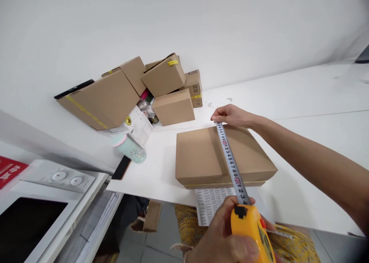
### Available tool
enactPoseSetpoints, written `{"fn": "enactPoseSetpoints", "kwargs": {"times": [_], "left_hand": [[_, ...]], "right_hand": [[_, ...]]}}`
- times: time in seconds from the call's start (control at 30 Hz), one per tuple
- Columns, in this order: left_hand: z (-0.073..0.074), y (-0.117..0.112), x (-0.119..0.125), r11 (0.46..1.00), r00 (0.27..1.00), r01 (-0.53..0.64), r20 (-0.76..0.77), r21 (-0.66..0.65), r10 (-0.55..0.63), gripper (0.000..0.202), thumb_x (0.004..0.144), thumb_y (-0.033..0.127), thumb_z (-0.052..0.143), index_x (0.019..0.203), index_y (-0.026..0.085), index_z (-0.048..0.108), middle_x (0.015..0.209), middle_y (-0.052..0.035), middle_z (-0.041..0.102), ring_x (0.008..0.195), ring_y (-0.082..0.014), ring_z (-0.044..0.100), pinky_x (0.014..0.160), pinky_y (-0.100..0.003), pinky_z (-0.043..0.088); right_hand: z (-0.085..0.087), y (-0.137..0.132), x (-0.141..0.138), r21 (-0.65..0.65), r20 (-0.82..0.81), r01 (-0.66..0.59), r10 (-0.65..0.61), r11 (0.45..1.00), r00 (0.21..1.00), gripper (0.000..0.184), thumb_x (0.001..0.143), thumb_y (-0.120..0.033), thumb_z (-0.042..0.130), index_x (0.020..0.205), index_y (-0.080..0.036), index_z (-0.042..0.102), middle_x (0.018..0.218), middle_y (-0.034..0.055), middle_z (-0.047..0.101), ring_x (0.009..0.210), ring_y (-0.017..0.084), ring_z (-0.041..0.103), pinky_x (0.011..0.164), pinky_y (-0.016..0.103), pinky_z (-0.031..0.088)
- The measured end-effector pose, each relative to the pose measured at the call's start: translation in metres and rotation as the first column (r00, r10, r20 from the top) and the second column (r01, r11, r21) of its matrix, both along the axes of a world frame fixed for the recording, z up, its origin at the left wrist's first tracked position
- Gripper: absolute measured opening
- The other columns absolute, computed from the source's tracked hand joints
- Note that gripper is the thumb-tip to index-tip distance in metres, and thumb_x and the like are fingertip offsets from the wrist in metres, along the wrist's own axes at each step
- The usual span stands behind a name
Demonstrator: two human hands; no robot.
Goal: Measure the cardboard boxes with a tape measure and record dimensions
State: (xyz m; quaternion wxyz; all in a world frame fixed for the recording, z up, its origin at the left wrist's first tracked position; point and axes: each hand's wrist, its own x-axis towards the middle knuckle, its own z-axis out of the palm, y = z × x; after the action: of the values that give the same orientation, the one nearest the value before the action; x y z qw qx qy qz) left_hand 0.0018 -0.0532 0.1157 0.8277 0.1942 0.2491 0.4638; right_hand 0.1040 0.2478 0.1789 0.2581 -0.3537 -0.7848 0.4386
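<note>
Head view: white table against white wall. Over a brown box on it, a yellow tape measure runs its silver, numbered blade, tip pinched by the right hand, case clasped in the left hand.

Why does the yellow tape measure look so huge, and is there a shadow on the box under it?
Head view: the tape measure probably looks big because it's close; head view: a soft dark streak shows on the box beside the blade, whose numbers look readable.
</note>
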Motion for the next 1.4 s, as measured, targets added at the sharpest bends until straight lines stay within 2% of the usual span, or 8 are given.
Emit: {"fn": "enactPoseSetpoints", "kwargs": {"times": [0.17, 0.47, 1.03, 1.13, 1.2, 1.3, 1.33, 1.4], "left_hand": [[0.009, 0.006, 0.0, 0.999, 0.999, -0.032, -0.008, 0.027, 0.033, 0.061, 0.059, 0.041, 0.084, 0.11, 0.025, 0.055, 0.107, -0.0113, 0.064, 0.068, -0.0255, 0.072, 0.062, -0.04, 0.056], [-0.02, 0.003, 0.013, 1.0, 0.999, -0.021, 0.027, 0.007, 0.02, 0.063, 0.054, 0.036, 0.09, 0.105, 0.025, 0.055, 0.102, -0.0075, 0.065, 0.061, -0.0191, 0.069, 0.06, -0.032, 0.052], [-0.009, 0.0, 0.011, 1.0, 1.0, -0.017, 0.015, -0.023, 0.017, 0.06, 0.06, 0.032, 0.087, 0.111, 0.029, 0.056, 0.11, -0.0077, 0.062, 0.071, -0.0217, 0.072, 0.06, -0.032, 0.056], [-0.007, -0.002, 0.001, 1.0, 1.0, -0.025, -0.003, -0.001, 0.025, 0.06, 0.061, 0.032, 0.088, 0.113, 0.028, 0.059, 0.115, -0.0097, 0.062, 0.078, -0.0239, 0.072, 0.064, -0.035, 0.057], [0.001, -0.005, -0.015, 1.0, 1.0, -0.02, -0.02, 0.023, 0.02, 0.059, 0.063, 0.032, 0.087, 0.115, 0.028, 0.06, 0.12, -0.0103, 0.06, 0.08, -0.0238, 0.071, 0.067, -0.036, 0.058], [0.02, -0.016, -0.051, 0.996, 0.988, -0.086, -0.126, 0.031, 0.089, 0.039, 0.078, 0.041, 0.076, 0.112, 0.027, 0.062, 0.126, -0.0099, 0.06, 0.08, -0.0236, 0.072, 0.069, -0.04, 0.059], [0.025, -0.022, -0.064, 0.982, 0.96, -0.18, -0.209, 0.054, 0.187, 0.037, 0.08, 0.044, 0.074, 0.112, 0.028, 0.063, 0.128, -0.0097, 0.061, 0.081, -0.0244, 0.072, 0.071, -0.041, 0.06], [0.029, -0.035, -0.087, 0.895, 0.814, -0.404, -0.373, 0.187, 0.446, 0.062, 0.063, 0.047, 0.086, 0.117, 0.03, 0.062, 0.137, -0.0111, 0.058, 0.084, -0.0275, 0.071, 0.071, -0.04, 0.061]], "right_hand": [[-0.016, 0.004, -0.007, -0.008, 0.066, -0.006, 0.007, 1.0, 0.998, 0.041, 0.071, -0.059, 0.072, 0.074, -0.018, 0.069, 0.073, 0.003, 0.066, 0.072, 0.017, 0.055, 0.068, 0.031, 0.042], [-0.018, 0.003, -0.003, -0.127, 0.039, 0.01, -0.005, 0.992, 0.999, 0.042, 0.064, -0.06, 0.078, 0.069, -0.019, 0.07, 0.073, 0.0036, 0.068, 0.069, 0.018, 0.058, 0.065, 0.031, 0.045], [-0.018, -0.001, -0.004, -0.152, 0.049, 0.014, -0.007, 0.988, 0.999, 0.037, 0.068, -0.054, 0.079, 0.066, -0.018, 0.069, 0.068, 0.0019, 0.064, 0.066, 0.016, 0.056, 0.062, 0.03, 0.046], [-0.01, -0.002, 0.0, -0.166, -0.053, 0.023, -0.033, 0.986, 0.998, 0.041, 0.069, -0.058, 0.078, 0.071, -0.018, 0.069, 0.073, 0.0031, 0.067, 0.071, 0.017, 0.059, 0.068, 0.031, 0.049], [-0.001, -0.003, 0.009, -0.144, -0.261, 0.079, -0.115, 0.986, 0.958, 0.044, 0.073, -0.062, 0.073, 0.078, -0.018, 0.07, 0.083, 0.0056, 0.07, 0.081, 0.019, 0.063, 0.075, 0.033, 0.053], [0.005, -0.016, 0.039, -0.125, -0.536, 0.291, -0.311, 0.949, 0.785, 0.042, 0.083, -0.062, 0.064, 0.086, -0.02, 0.07, 0.096, 0.0085, 0.071, 0.094, 0.021, 0.066, 0.085, 0.038, 0.055], [0.001, -0.025, 0.052, -0.131, -0.562, 0.37, -0.376, 0.92, 0.736, 0.039, 0.085, -0.06, 0.063, 0.086, -0.021, 0.071, 0.098, 0.0085, 0.071, 0.095, 0.021, 0.066, 0.087, 0.039, 0.056], [-0.018, -0.048, 0.081, -0.129, -0.531, 0.506, -0.491, 0.852, 0.691, 0.033, 0.087, -0.053, 0.064, 0.085, -0.022, 0.072, 0.097, 0.0082, 0.071, 0.094, 0.022, 0.067, 0.088, 0.041, 0.056]]}}
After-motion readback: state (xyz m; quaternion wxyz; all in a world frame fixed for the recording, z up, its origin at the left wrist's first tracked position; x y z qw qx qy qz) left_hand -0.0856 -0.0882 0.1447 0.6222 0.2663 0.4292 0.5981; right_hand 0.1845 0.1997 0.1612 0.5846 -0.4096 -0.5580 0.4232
